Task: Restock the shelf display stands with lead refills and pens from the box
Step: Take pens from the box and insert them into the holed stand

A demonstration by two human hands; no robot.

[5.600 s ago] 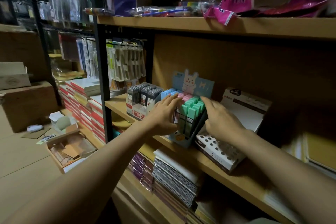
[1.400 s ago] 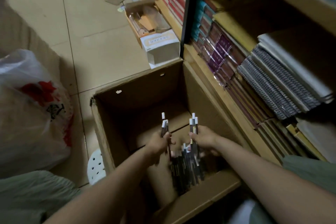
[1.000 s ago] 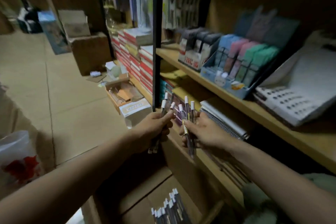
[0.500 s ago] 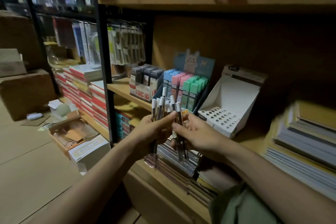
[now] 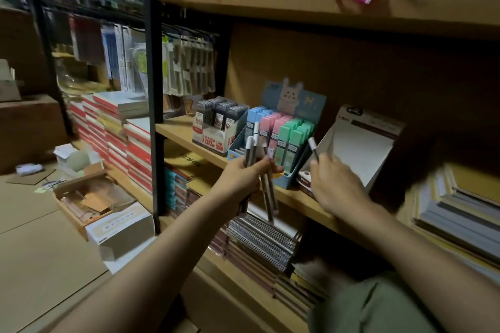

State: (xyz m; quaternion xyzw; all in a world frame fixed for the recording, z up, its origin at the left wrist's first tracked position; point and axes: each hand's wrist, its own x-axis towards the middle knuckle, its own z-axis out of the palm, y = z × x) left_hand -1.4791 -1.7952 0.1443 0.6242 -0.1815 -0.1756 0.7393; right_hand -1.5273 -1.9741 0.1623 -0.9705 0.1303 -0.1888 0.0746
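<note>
Left hand [image 5: 243,176] is gripping a loose bunch of pens [image 5: 259,170], caps up, in front of the shelf [image 5: 295,197] edge; barrels are splaying, two hanging below the fist at a slant

Right hand [image 5: 334,186] is pinching a single pen [image 5: 313,147], cap up, and is hovering just before the white stand [image 5: 359,149]. The stand's hole grid is hidden behind this hand, so which hole is being aimed at cannot be told. White stand is looking unfilled where its back panel shows

Lead refills: pastel stand [image 5: 281,140] with the rabbit card and the dark stand [image 5: 216,127] to its left are both looking full. Box is not in view

Judgement: step in hand is seating pens one by one in the white stand; pen restock is barely begun

Risks:
- Bunch is fanning out in a one-handed grip; a slanted pen could be slipping free and dropping past the shelf edge onto the notebooks [image 5: 265,243] below
- Light is dim and the hand is covering the holes; the tip could be missing its hole and skidding off the card
- White stand is light card near the shelf lip; a hard push could be shoving or tipping it
- Left bunch is close to the pastel stand; a swing could be knocking refills out
</note>
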